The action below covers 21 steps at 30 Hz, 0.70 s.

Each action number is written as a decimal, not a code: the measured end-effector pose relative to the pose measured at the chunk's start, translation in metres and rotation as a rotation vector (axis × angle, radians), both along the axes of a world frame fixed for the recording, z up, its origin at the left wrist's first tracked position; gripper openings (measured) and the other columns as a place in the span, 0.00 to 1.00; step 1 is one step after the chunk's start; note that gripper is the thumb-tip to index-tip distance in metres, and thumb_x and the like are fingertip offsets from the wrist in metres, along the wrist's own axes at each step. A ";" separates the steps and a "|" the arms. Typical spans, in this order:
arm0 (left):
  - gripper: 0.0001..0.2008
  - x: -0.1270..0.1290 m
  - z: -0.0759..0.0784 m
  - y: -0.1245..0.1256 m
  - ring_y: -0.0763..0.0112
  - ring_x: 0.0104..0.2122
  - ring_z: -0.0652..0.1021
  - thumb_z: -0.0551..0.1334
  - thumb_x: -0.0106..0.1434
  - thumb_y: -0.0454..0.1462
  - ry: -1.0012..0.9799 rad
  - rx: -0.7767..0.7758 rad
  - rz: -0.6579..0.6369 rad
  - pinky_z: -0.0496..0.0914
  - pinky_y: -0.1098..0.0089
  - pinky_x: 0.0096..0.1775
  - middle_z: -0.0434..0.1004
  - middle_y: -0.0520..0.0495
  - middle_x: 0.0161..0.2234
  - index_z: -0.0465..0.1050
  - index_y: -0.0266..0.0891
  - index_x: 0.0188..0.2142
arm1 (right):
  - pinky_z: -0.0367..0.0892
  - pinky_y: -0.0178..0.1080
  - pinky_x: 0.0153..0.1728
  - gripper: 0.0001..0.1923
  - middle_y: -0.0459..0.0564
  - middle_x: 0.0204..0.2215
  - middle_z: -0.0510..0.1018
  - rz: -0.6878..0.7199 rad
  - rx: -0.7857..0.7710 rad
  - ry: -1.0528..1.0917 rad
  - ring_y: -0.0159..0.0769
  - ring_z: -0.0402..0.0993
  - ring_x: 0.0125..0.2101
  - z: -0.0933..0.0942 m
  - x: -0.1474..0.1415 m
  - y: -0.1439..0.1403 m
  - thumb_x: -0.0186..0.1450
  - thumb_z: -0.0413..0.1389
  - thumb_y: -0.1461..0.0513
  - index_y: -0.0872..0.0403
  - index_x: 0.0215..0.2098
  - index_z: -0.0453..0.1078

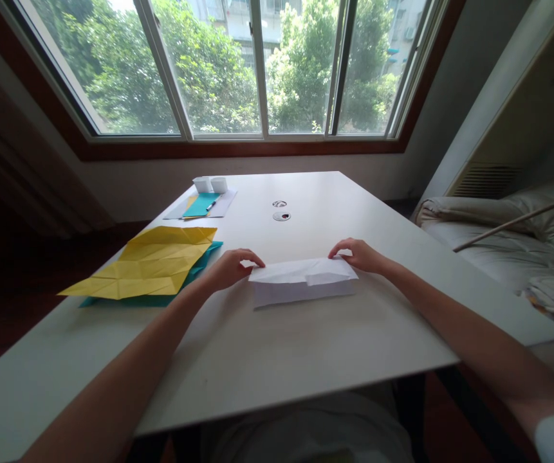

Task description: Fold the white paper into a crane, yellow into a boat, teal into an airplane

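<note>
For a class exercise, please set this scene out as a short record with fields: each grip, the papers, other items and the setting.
Left grip: fingertips at the far left corner of the folded white paper
Right grip: fingertips at its far right corner
Left side: creased yellow paper over teal paper
Far left: two small white containers; pen on a teal sheet
Beyond the white paper: two small round items, kind unclear
Surface: white table
Background: window, trees outside

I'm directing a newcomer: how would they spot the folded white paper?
On the white table before the window, find the left hand and right hand. The folded white paper is between them; unlike the creased yellow sheet, it is touched by both hands.
</note>
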<state>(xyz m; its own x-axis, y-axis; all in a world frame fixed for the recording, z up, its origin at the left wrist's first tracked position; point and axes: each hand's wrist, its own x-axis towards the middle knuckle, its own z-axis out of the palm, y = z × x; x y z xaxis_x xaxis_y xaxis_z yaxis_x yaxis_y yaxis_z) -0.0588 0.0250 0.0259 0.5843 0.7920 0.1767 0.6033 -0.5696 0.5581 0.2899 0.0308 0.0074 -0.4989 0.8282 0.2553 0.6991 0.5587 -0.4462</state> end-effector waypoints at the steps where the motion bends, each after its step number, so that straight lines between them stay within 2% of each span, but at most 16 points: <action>1: 0.15 0.000 0.001 -0.001 0.67 0.37 0.74 0.52 0.52 0.33 0.048 0.001 -0.010 0.70 0.72 0.35 0.77 0.46 0.36 0.76 0.39 0.35 | 0.63 0.41 0.43 0.12 0.46 0.35 0.78 0.009 0.022 -0.040 0.37 0.71 0.39 -0.001 0.000 0.000 0.58 0.50 0.67 0.50 0.34 0.74; 5: 0.20 0.003 0.003 -0.004 0.67 0.39 0.73 0.50 0.51 0.28 0.190 0.031 0.044 0.68 0.70 0.40 0.77 0.47 0.37 0.76 0.40 0.36 | 0.61 0.42 0.45 0.17 0.47 0.36 0.78 0.038 0.065 -0.154 0.38 0.70 0.40 -0.003 -0.001 0.002 0.57 0.48 0.71 0.50 0.36 0.75; 8: 0.18 0.009 0.000 -0.009 0.65 0.42 0.72 0.49 0.55 0.28 0.228 0.117 0.065 0.67 0.67 0.43 0.76 0.46 0.37 0.75 0.39 0.37 | 0.61 0.40 0.43 0.20 0.47 0.36 0.78 0.050 0.091 -0.216 0.37 0.70 0.39 -0.001 -0.004 0.001 0.56 0.47 0.74 0.50 0.36 0.75; 11: 0.14 0.023 -0.003 -0.018 0.60 0.46 0.70 0.51 0.61 0.35 0.272 0.255 0.079 0.65 0.61 0.46 0.75 0.44 0.40 0.74 0.40 0.40 | 0.61 0.41 0.44 0.15 0.48 0.35 0.79 0.052 0.145 -0.254 0.37 0.71 0.38 0.004 -0.009 -0.004 0.59 0.49 0.69 0.50 0.35 0.75; 13: 0.14 0.036 -0.005 -0.026 0.59 0.48 0.68 0.51 0.62 0.38 0.318 0.285 0.078 0.64 0.58 0.48 0.73 0.43 0.44 0.73 0.41 0.43 | 0.61 0.42 0.44 0.10 0.49 0.34 0.79 0.044 0.182 -0.272 0.39 0.71 0.38 0.008 -0.015 -0.009 0.61 0.51 0.63 0.51 0.35 0.75; 15: 0.17 0.048 -0.008 -0.034 0.59 0.53 0.65 0.50 0.64 0.40 0.359 0.267 0.034 0.61 0.57 0.51 0.69 0.42 0.50 0.68 0.40 0.49 | 0.62 0.44 0.43 0.09 0.49 0.34 0.79 0.030 0.212 -0.291 0.41 0.71 0.40 0.011 -0.023 -0.015 0.61 0.53 0.59 0.51 0.35 0.75; 17: 0.22 0.057 -0.010 -0.041 0.59 0.59 0.57 0.47 0.65 0.42 0.405 0.205 -0.015 0.55 0.55 0.55 0.59 0.41 0.58 0.58 0.39 0.57 | 0.62 0.45 0.45 0.11 0.51 0.37 0.78 0.023 0.232 -0.296 0.42 0.70 0.42 0.012 -0.033 -0.021 0.62 0.52 0.58 0.52 0.38 0.74; 19: 0.25 0.061 -0.013 -0.045 0.62 0.61 0.51 0.42 0.67 0.44 0.449 0.118 -0.060 0.50 0.53 0.57 0.50 0.43 0.62 0.49 0.40 0.61 | 0.62 0.45 0.48 0.15 0.53 0.44 0.76 0.051 0.240 -0.285 0.42 0.69 0.46 0.009 -0.045 -0.027 0.63 0.50 0.58 0.54 0.44 0.71; 21: 0.26 0.062 -0.016 -0.047 0.64 0.62 0.49 0.38 0.67 0.46 0.474 0.060 -0.084 0.48 0.52 0.57 0.45 0.44 0.63 0.44 0.41 0.63 | 0.58 0.45 0.53 0.21 0.55 0.51 0.70 0.114 0.224 -0.288 0.42 0.63 0.53 0.003 -0.056 -0.032 0.64 0.48 0.56 0.56 0.52 0.66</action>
